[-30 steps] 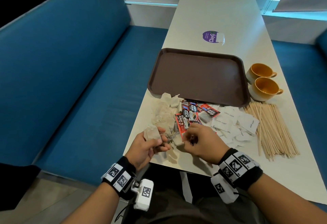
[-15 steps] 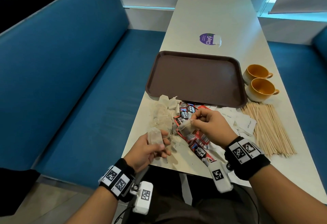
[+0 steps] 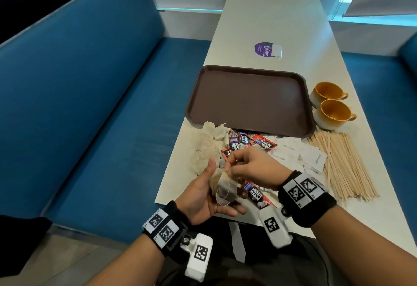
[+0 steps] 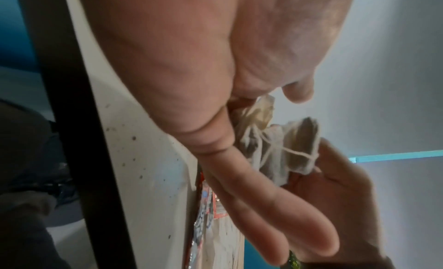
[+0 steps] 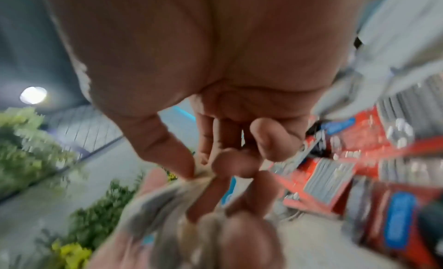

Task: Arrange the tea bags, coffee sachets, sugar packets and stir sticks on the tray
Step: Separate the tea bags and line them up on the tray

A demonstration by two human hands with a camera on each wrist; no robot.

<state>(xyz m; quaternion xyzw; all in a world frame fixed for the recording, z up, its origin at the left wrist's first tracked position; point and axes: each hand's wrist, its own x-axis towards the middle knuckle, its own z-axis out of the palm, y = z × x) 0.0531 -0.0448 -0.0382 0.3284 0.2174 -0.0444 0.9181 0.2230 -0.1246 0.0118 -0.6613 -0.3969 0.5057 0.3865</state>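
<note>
My left hand [image 3: 207, 195] lies palm up at the table's near edge, fingers straight, with tea bags [image 3: 225, 186] and their strings resting on it. My right hand [image 3: 229, 166] pinches the top of the upper tea bag over that palm. The left wrist view shows the tea bags [image 4: 282, 148] lying on the straight fingers [image 4: 263, 206]. The right wrist view is blurred but shows the pinch [image 5: 206, 170]. The brown tray [image 3: 248, 71] has nothing on it. In front of it lie loose tea bags [image 3: 205, 145], red coffee sachets [image 3: 243, 141], white sugar packets [image 3: 300, 152] and wooden stir sticks [image 3: 345, 166].
Two orange cups [image 3: 334, 114] stand right of the tray. A purple sticker [image 3: 265, 48] is on the table beyond it. One coffee sachet [image 3: 256, 195] lies near the front edge under my right wrist. Blue bench seats [image 3: 112, 127] flank the narrow white table [image 3: 270, 15].
My right hand lifted a tea bag off the pile and carried it left onto my left hand. My left hand turned palm up and its fingers straightened under the bags.
</note>
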